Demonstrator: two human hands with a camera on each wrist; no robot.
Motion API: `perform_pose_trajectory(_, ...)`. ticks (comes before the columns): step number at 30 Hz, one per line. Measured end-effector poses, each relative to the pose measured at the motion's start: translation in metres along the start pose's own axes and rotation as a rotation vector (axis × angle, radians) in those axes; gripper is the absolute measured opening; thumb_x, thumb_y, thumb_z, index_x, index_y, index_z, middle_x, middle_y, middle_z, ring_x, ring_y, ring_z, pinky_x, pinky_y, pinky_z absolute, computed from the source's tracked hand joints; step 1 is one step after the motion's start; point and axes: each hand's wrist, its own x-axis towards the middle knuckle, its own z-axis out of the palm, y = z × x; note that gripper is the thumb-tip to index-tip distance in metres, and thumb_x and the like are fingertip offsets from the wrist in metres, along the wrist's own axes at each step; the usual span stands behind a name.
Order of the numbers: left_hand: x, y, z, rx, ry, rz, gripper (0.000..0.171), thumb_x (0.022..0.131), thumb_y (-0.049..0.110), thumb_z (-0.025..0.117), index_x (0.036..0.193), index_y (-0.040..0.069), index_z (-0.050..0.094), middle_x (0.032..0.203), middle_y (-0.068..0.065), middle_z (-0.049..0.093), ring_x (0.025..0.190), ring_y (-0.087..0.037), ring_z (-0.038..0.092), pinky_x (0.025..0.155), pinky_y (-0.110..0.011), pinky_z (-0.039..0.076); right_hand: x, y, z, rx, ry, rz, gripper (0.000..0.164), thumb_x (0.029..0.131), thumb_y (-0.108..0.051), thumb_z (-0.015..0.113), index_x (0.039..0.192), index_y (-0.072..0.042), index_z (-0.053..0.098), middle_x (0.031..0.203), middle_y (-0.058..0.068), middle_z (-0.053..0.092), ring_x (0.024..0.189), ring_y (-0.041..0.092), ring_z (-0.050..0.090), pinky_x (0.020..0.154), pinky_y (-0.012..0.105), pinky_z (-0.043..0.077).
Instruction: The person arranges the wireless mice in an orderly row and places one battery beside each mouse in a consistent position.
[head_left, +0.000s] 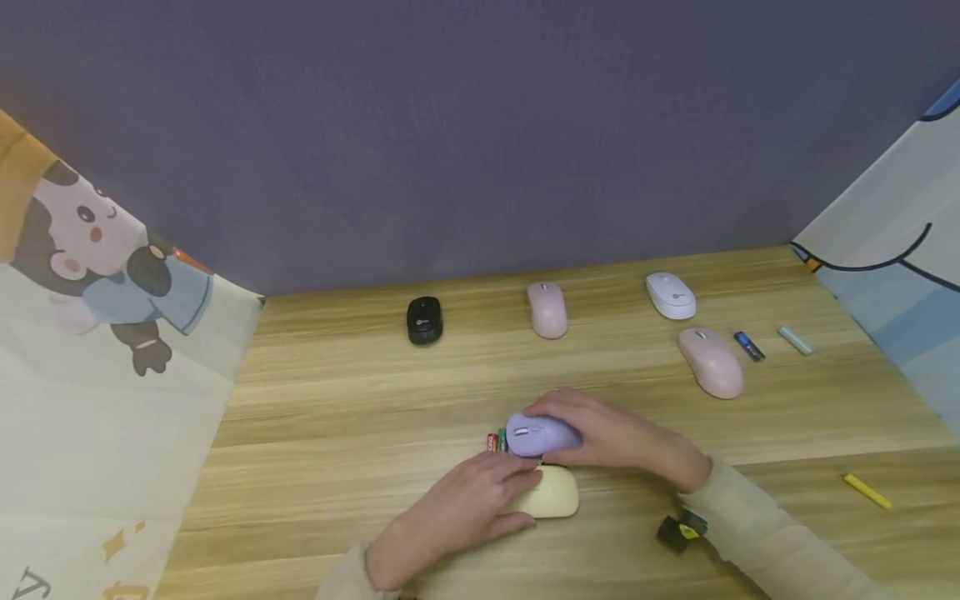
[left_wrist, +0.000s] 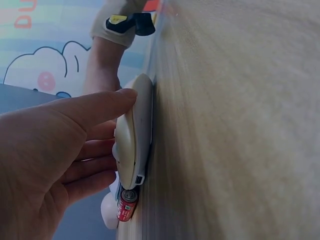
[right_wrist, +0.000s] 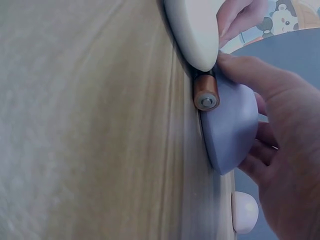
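My left hand [head_left: 468,498] grips a pale yellow computer mouse [head_left: 555,493], thumb on its near side and fingers at its far side. Just beyond it, my right hand [head_left: 600,429] holds a lilac mouse [head_left: 542,435], which lies on the wooden table. A copper-ended battery [right_wrist: 206,95] is wedged low between the two mice in the right wrist view. Left of the lilac mouse are a red battery [head_left: 492,442] and a green battery [head_left: 502,439], partly hidden by the left hand and the mouse. The red one also shows in the left wrist view.
Along the back stand a black mouse [head_left: 424,321], a pink mouse [head_left: 548,310] and a white mouse [head_left: 671,296]. Another pink mouse [head_left: 711,363], a blue-black battery [head_left: 749,346] and a pale green stick [head_left: 795,340] lie at right. A yellow stick [head_left: 867,491] is nearer.
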Motion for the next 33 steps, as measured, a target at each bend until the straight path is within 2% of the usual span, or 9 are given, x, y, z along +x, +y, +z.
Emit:
perform_pose_trajectory(11, 0.0006, -0.0013, -0.0005, -0.012, -0.012, -0.008, 0.054, 0.094, 0.047, 0.073, 0.133, 0.010, 0.069, 0.138, -0.005, 0.066, 0.126, -0.017, 0.063, 0.111, -0.031, 0.050, 0.0013, 0.0002, -0.0014, -0.005, 0.049, 0.009, 0.056, 0.091, -0.037, 0.080, 0.139, -0.017, 0.061, 0.137, 0.003, 0.064, 0.126, 0.024, 0.061, 0.103, 0.047, 0.056)
perform_pose_trajectory(23, 0.0010, -0.0002, -0.0020, -0.020, -0.041, -0.036, 0.053, 0.096, 0.048, 0.071, 0.133, 0.011, 0.069, 0.136, -0.004, 0.068, 0.122, -0.015, 0.065, 0.110, -0.030, 0.051, 0.0040, 0.0006, -0.0043, -0.035, 0.095, 0.128, 0.062, 0.089, -0.038, 0.081, 0.142, -0.014, 0.060, 0.137, 0.005, 0.064, 0.126, 0.025, 0.060, 0.103, 0.047, 0.055)
perform_pose_trajectory(33, 0.0015, 0.0000, -0.0017, -0.023, -0.038, -0.037, 0.052, 0.096, 0.047, 0.070, 0.134, 0.011, 0.068, 0.136, -0.003, 0.068, 0.123, -0.016, 0.064, 0.110, -0.029, 0.050, 0.0069, 0.0061, -0.0009, -0.080, 0.216, 0.201, 0.063, 0.088, -0.037, 0.082, 0.140, -0.010, 0.060, 0.134, 0.013, 0.064, 0.118, 0.029, 0.064, 0.097, 0.049, 0.058)
